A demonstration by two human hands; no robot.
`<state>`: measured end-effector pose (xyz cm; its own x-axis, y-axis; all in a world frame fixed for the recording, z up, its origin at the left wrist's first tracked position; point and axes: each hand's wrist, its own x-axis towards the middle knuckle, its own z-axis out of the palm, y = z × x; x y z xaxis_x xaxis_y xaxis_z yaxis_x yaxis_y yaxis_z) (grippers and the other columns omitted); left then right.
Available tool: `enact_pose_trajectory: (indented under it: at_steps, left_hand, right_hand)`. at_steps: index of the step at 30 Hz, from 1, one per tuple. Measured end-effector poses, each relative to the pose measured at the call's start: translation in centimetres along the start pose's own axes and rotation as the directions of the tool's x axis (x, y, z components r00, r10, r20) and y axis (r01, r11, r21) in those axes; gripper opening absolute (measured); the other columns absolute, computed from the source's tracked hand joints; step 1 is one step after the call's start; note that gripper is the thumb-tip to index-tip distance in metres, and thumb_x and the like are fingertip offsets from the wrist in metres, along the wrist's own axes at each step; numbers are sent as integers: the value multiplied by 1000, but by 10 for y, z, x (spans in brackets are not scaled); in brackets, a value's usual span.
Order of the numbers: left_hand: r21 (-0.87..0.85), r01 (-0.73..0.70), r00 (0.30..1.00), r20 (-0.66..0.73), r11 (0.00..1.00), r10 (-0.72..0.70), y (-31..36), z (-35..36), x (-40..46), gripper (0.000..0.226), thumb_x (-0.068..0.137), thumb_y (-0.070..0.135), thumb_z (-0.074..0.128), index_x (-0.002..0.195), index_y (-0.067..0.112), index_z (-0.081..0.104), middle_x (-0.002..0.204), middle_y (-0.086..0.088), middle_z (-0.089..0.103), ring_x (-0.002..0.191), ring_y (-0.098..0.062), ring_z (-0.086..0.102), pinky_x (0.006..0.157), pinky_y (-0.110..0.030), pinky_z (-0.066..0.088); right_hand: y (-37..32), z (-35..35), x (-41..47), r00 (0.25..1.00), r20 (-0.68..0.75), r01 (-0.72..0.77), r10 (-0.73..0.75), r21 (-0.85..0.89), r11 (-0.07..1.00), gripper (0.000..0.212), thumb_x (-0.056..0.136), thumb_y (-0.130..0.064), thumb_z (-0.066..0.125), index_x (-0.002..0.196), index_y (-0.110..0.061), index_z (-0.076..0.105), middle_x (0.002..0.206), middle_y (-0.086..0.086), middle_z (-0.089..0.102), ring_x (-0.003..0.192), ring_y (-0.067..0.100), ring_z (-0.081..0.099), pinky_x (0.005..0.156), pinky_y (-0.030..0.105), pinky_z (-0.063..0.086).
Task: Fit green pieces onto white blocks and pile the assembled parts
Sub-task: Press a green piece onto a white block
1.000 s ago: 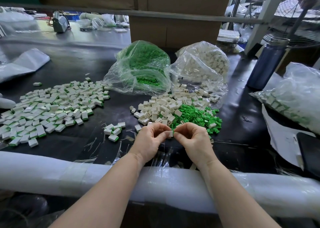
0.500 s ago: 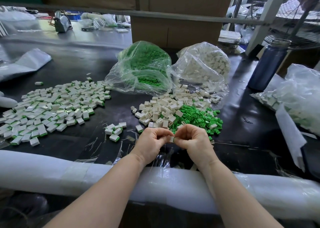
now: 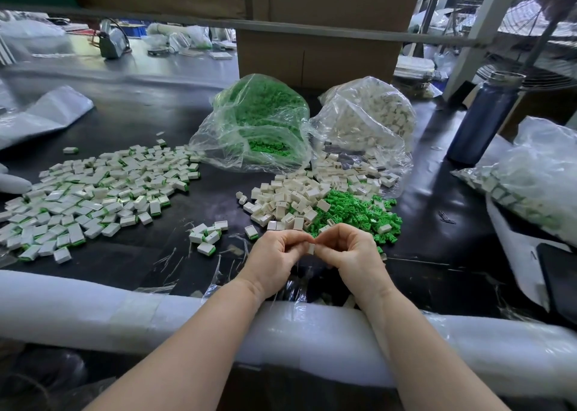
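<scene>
— Two hands on one white block [image 3: 311, 249]?
— Yes: left hand [image 3: 278, 256] and right hand [image 3: 349, 252] pinch it between curled fingertips, above the table edge, likely to press a green piece home beside the loose heaps.

Black table [image 3: 134, 123], block piles [image 3: 93, 192], bags [image 3: 256, 123]

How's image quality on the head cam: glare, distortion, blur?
Head view: wide-angle bowing curves the foam-wrapped table edge and the rail up top; window glare sheens the black tabletop and both plastic bags; hands and the white block pinched between them stay fairly sharp; background right is blown out.
</scene>
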<state>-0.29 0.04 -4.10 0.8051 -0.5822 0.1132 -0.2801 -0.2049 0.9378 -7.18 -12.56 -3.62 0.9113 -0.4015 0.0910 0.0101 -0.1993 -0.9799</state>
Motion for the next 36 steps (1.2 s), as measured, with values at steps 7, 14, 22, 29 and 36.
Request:
enact_pose_trajectory:
  at_steps: [7, 14, 22, 29, 36]
  left_hand:
    - [65, -92, 996, -6, 994, 92, -2, 3, 0, 28, 86, 5, 61, 89, 32, 54, 78, 6, 55, 60, 1, 49, 65, -11, 45]
    - [3, -45, 998, -43, 999, 45, -1, 1, 2, 14, 91, 17, 57, 81, 25, 60, 73, 8, 61, 66, 0, 55, 64, -7, 44]
    - [-44, 36, 999, -6, 998, -36, 1, -2, 1, 14, 92, 17, 56, 80, 21, 62, 77, -4, 64, 74, -14, 58, 75, -27, 50]
    - [27, 62, 998, 19, 998, -62, -1, -2, 0, 10, 91, 16, 57, 89, 13, 67, 80, 0, 66, 78, -12, 60, 81, -27, 49]
    - [117, 45, 998, 42, 992, -50, -4, -2, 0, 11, 91, 17, 57, 89, 13, 67, 68, 10, 57, 65, -3, 49, 72, -20, 40]
  right_hand:
    - [1, 0, 2, 998, -56, -26, 31, 80, 996, 11, 82, 0, 66, 76, -10, 65, 64, 1, 64, 54, 2, 58, 52, 15, 48]
    - [2, -1, 2, 1000, -18, -13, 15, 99, 995, 15, 85, -5, 64, 74, -13, 68, 58, -3, 66, 53, 4, 58, 53, 17, 50]
    - [4, 3, 3, 1000, -11, -29, 29, -25, 999, 16, 85, -7, 65, 69, -10, 65, 57, 2, 60, 48, 4, 52, 50, 17, 46]
    - [3, 3, 3, 998, 19, -56, 59, -138, 989, 24, 84, -8, 65, 61, -13, 61, 53, 0, 54, 49, 9, 45, 51, 22, 40]
    - [3, 1, 3, 995, 64, -64, 75, -159, 985, 21, 85, -6, 64, 64, -10, 60, 56, 2, 54, 52, 10, 46, 53, 22, 40]
